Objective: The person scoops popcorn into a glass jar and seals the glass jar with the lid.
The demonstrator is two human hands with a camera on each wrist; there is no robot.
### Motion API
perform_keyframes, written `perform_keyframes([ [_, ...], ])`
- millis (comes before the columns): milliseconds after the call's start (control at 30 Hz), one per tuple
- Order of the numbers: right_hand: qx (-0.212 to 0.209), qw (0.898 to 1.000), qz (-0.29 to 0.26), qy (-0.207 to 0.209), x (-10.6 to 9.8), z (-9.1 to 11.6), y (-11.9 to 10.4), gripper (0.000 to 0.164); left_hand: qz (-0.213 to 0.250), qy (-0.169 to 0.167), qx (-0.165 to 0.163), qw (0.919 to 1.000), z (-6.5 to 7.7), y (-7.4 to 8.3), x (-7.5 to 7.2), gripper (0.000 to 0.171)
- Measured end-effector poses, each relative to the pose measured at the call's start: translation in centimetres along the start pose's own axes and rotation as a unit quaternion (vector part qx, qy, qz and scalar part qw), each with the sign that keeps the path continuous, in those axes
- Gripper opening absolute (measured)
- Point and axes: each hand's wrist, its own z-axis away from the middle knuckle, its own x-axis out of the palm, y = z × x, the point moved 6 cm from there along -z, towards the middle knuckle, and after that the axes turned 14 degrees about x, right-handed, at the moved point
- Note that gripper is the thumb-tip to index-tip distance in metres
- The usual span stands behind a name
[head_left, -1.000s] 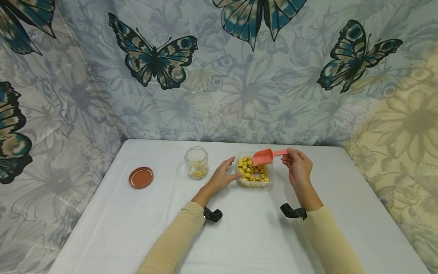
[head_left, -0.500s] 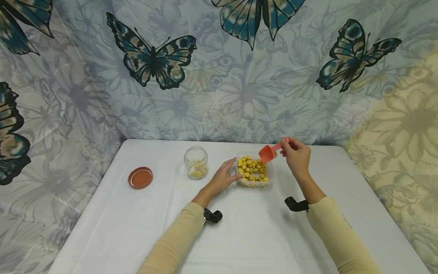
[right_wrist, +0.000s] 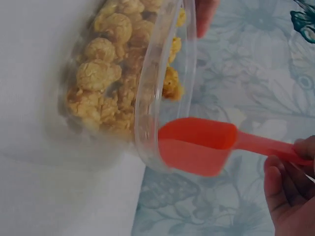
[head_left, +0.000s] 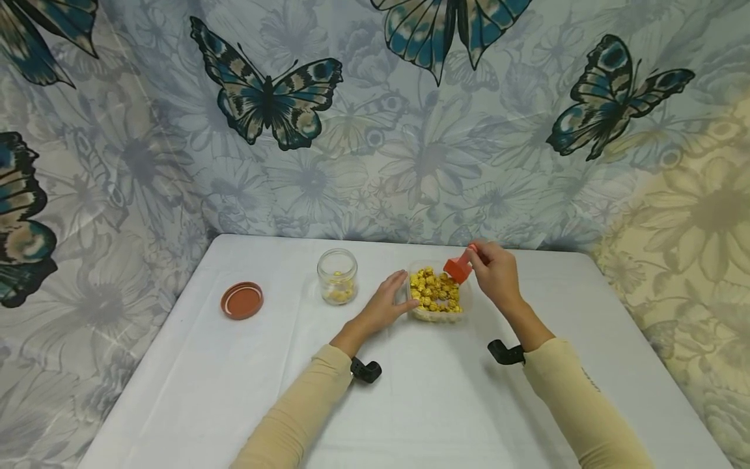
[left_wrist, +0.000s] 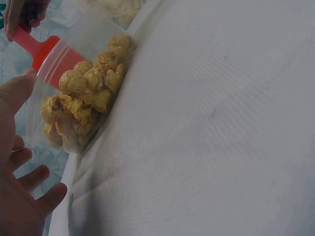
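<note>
A clear plastic container (head_left: 436, 318) holds yellow caramel popcorn (head_left: 432, 286). My left hand (head_left: 383, 305) rests against its left side, thumb and fingers spread, as the left wrist view also shows. By its handle my right hand (head_left: 497, 273) pinches a red scoop (head_left: 457, 268). The scoop's blade dips into the container at the back right corner, touching or close to the popcorn; in the right wrist view the red scoop (right_wrist: 197, 147) reaches over the rim. Left of the container stands an open glass jar (head_left: 337, 277) with a few pieces of popcorn (head_left: 340, 291) at its bottom.
A brown round lid (head_left: 242, 301) lies on the white-covered table (head_left: 410, 404), left of the jar. Behind the table hangs a cloth backdrop (head_left: 375, 163) printed with butterflies and flowers. Each wrist carries a black camera mount (head_left: 366, 371).
The right hand has moved left and tipped the scoop from nearly level to steeply downward, its blade now lower in the container. The left hand has stayed at the container's side.
</note>
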Motion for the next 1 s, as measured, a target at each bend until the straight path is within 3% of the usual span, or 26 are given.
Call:
perform_keyframes([
  [167,0.063,0.996,-0.011,-0.055,0.6,-0.2,1.8,0.02,-0.006,-0.009,0.011,0.9999,0.0,0.1,0.0,0.075],
  [300,0.161,0.981,-0.043,-0.098,0.9,-0.4,3.9,0.028,-0.01,-0.018,0.011,0.9997,0.0,0.0,0.0,0.076],
  [433,0.267,0.948,-0.102,-0.138,1.3,-0.3,6.1,0.034,-0.009,-0.023,0.002,0.9997,0.0,-0.2,0.0,0.08],
  [633,0.42,0.866,-0.225,-0.152,2.1,1.5,8.7,0.039,-0.003,-0.02,0.006,0.9998,0.0,-0.1,0.2,0.083],
  [733,0.454,0.836,-0.267,-0.156,2.6,2.7,9.2,0.04,-0.012,-0.021,0.005,0.9997,0.0,0.0,0.2,0.083],
  [800,0.462,0.824,-0.287,-0.159,2.9,3.3,9.1,0.038,-0.017,-0.02,0.005,0.9997,0.0,0.0,0.2,0.083],
  [1000,0.472,0.813,-0.307,-0.151,3.2,3.8,8.9,0.034,-0.021,-0.017,0.003,0.9996,-0.1,-0.2,0.1,0.084],
])
